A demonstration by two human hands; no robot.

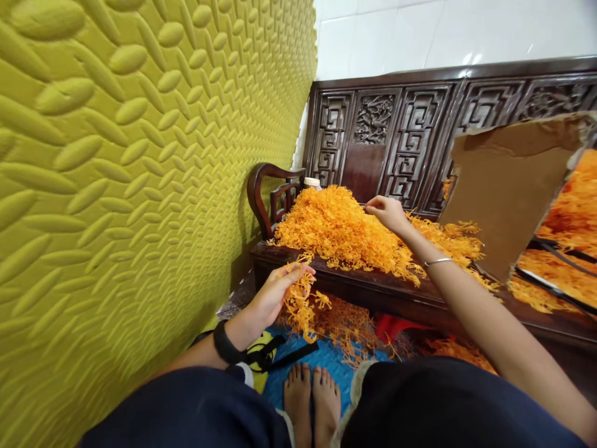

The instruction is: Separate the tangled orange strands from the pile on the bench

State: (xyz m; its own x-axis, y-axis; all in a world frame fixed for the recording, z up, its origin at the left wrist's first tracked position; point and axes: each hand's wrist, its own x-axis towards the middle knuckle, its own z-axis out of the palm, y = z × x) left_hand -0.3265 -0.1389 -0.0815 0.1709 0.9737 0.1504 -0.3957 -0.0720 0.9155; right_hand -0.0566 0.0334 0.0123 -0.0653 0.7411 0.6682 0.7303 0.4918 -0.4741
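Observation:
My left hand (285, 287) is closed around a bunch of thin, branching orange pieces (301, 311), which look like plastic and dangle below the fingers. It is in front of the bench seat, apart from the large pile of the same orange pieces (336, 230). Over the back of that pile is my right hand (388, 211), its fingers pinched together. Whatever sits between those fingertips is too small to make out.
A dark carved wooden bench (364, 162) bears the pile. On its right leans a cardboard sheet (508, 186), with more orange pieces and black straps beyond. A white-lidded container (311, 182) stands behind the pile. A yellow textured mat (153, 186) rises at left.

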